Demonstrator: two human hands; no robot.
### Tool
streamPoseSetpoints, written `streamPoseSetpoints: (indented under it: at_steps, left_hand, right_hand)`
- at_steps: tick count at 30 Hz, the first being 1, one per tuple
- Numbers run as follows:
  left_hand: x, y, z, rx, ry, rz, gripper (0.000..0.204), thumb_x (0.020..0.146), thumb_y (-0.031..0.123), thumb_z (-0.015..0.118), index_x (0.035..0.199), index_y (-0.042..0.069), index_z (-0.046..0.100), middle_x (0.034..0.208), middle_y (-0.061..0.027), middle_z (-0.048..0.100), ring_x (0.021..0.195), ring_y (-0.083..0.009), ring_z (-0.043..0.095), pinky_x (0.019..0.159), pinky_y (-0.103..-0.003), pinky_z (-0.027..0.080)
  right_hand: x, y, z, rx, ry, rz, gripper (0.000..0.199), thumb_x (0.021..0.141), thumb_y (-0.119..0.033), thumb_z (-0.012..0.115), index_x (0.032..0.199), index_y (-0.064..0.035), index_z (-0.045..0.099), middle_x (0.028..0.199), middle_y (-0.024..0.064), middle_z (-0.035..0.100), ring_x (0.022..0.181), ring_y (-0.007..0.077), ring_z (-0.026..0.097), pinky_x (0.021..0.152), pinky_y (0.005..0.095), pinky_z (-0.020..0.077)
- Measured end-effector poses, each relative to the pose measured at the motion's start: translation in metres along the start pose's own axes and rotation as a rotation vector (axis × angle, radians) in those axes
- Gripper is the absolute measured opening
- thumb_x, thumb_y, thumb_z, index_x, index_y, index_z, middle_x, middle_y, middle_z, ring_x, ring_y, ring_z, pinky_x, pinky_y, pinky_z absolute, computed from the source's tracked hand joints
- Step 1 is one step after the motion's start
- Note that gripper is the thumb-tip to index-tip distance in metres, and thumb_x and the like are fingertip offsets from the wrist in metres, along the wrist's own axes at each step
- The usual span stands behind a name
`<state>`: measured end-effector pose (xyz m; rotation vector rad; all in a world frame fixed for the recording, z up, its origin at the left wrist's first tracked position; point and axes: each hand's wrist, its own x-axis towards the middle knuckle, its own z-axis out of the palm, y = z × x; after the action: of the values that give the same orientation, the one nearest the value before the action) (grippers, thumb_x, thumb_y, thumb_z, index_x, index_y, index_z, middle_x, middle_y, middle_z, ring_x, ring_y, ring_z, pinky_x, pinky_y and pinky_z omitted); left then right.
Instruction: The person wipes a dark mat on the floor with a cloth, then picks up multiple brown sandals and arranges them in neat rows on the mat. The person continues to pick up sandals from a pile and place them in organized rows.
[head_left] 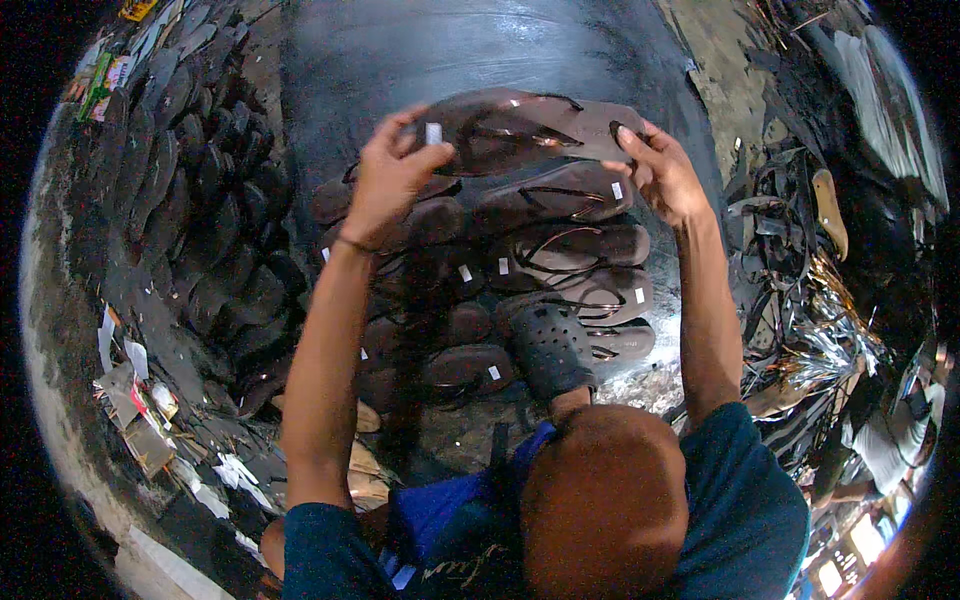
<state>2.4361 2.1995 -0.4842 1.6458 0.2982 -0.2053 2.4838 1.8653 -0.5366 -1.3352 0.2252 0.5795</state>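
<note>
Currently a brown flip-flop (520, 128) is being pinched endwise by left hand (388, 180) and right hand (660, 175) fingers above the sandal rows (560, 250); loosened fingers could be letting it drop onto them.

Rows of brown sandals (560, 250) crowd the floor beneath both hands, dark sole stacks (200, 200) wall the left, tangled straps (790, 230) the right; bare dark floor (450, 50) lies open beyond.

small white rectangular labels (465, 272) on brown sandals, colourful packets (100, 85) far left, lit screens (850, 555) lower right
</note>
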Motion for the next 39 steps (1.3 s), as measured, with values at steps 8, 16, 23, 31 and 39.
streamPoseSetpoints:
  at_steps: [8, 16, 23, 31, 39]
  left_hand:
    - [0.060, -0.087, 0.016, 0.732, 0.127, 0.027, 0.055, 0.068, 0.033, 0.090, 0.110, 0.002, 0.074, 0.091, -0.0154, 0.075, 0.088, -0.0276, 0.073, 0.082, -0.039, 0.056]
    - [0.061, -0.077, 0.038, 1.144, 0.170, 0.168, 0.046, 0.074, 0.027, 0.085, 0.111, 0.006, 0.069, 0.103, -0.0160, 0.068, 0.102, -0.0355, 0.063, 0.088, -0.045, 0.053]
    - [0.044, -0.093, 0.060, 1.122, -0.052, 0.460, 0.037, 0.096, 0.007, 0.046, 0.132, 0.008, 0.057, 0.120, -0.0208, 0.060, 0.112, -0.0386, 0.056, 0.095, -0.047, 0.050]
    - [0.010, -0.055, 0.021, 1.018, -0.306, 0.272, 0.015, 0.091, 0.012, 0.052, 0.098, 0.002, 0.062, 0.092, -0.0156, 0.069, 0.089, -0.0367, 0.067, 0.082, -0.048, 0.054]
    - [-0.010, 0.089, -0.133, 1.349, -0.034, 0.545, 0.028, 0.097, 0.033, 0.056, 0.082, 0.011, 0.062, 0.078, -0.0112, 0.064, 0.077, -0.0301, 0.066, 0.070, -0.043, 0.054]
  right_hand:
    - [0.057, 0.057, -0.019, -0.428, 0.366, -0.202, 0.062, 0.077, -0.035, 0.087, 0.122, 0.0009, 0.064, 0.106, 0.0136, 0.073, 0.092, 0.0193, 0.069, 0.083, 0.0343, 0.0561]
    - [0.047, 0.033, 0.000, -1.374, 0.542, -0.160, 0.069, 0.074, -0.051, 0.084, 0.122, -0.0047, 0.066, 0.129, 0.0211, 0.061, 0.123, 0.0342, 0.054, 0.093, 0.0408, 0.0497]
    - [0.094, 0.001, 0.048, -1.341, 0.709, -0.896, 0.080, 0.088, -0.050, 0.068, 0.152, -0.0114, 0.037, 0.157, 0.0232, 0.028, 0.142, 0.0416, 0.031, 0.113, 0.0588, 0.0263]
    - [0.090, 0.064, 0.022, -1.433, 0.315, -0.660, 0.067, 0.091, -0.028, 0.064, 0.149, -0.0043, 0.040, 0.160, 0.0204, 0.028, 0.143, 0.0427, 0.032, 0.117, 0.0549, 0.0250]
    - [0.096, 0.096, -0.022, -1.486, 0.162, -0.626, 0.063, 0.098, -0.038, 0.054, 0.150, -0.0051, 0.040, 0.160, 0.0202, 0.028, 0.148, 0.0385, 0.026, 0.120, 0.0527, 0.0187]
